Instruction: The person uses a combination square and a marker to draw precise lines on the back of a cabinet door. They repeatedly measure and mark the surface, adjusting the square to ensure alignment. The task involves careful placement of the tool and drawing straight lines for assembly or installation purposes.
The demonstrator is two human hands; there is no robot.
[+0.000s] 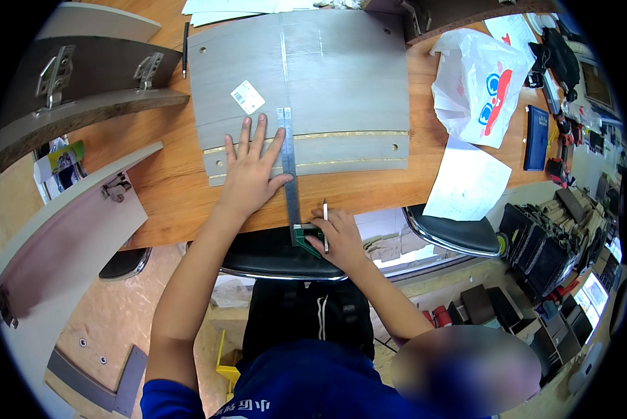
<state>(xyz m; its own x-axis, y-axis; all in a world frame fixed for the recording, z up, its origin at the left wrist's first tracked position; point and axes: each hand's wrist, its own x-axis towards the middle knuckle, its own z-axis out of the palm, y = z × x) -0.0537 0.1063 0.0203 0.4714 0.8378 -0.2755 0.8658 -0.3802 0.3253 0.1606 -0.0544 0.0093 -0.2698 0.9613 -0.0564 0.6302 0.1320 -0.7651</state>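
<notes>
A grey panel (348, 84) lies on the wooden table, with a pale groove across its near part and several small round holes near its corners. My left hand (247, 174) presses flat on its near left part, fingers spread, just left of a metal try square's blade (290, 157). The blade runs from the panel toward me, past the table's near edge. At its near end my right hand (343, 241) grips the green handle (301, 239). A slim white pen (325, 209) sticks up between the same hand's fingers. Beyond my left fingertips is a white label (248, 97) on the panel.
Upright panels with metal hinges (55, 77) stand at the left. A black pen (185, 49) lies beside the grey panel. To the right are a white plastic bag (467, 91), a paper sheet (467, 178) and a dark blue notebook (535, 138). Black stools (271, 255) stand below the near edge.
</notes>
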